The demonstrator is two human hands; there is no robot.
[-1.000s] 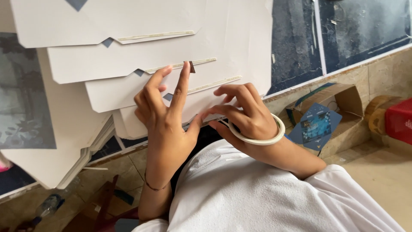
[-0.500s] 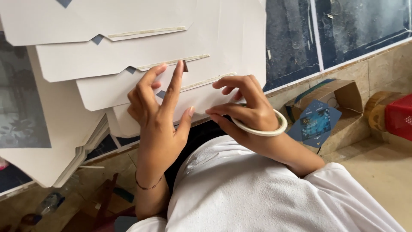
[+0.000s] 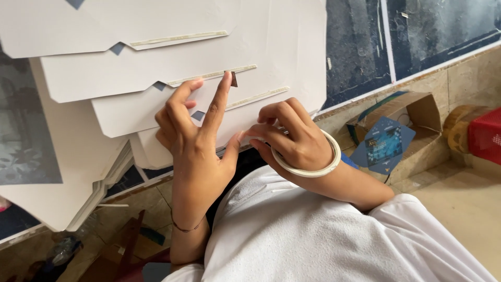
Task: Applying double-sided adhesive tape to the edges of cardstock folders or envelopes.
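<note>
Several white card sheets [image 3: 156, 62] lie fanned in overlapping steps, each with a pale strip of tape along its edge. My left hand [image 3: 195, 141] rests on them with fingers spread. Its index fingertip presses on a tape strip [image 3: 245, 69] beside a small dark tab [image 3: 234, 79]. My right hand [image 3: 289, 138] is curled, its fingertips pinched at the edge of the lowest sheet where another tape strip [image 3: 261, 97] ends, close to my left thumb. A roll of white tape [image 3: 318, 169] hangs around my right wrist like a bangle. My white sleeve fills the lower right.
An open brown cardboard box [image 3: 417, 125] holding dark blue printed cards stands at the right on the tiled floor. A red crate [image 3: 485, 136] and a yellowish tape roll [image 3: 456, 125] sit at the far right. Dark blue printed sheets [image 3: 407, 36] lie behind.
Both hands stay on the fanned sheets in nearly the same pose. The left fingers have shifted slightly along the strip, and the view has drifted a little.
</note>
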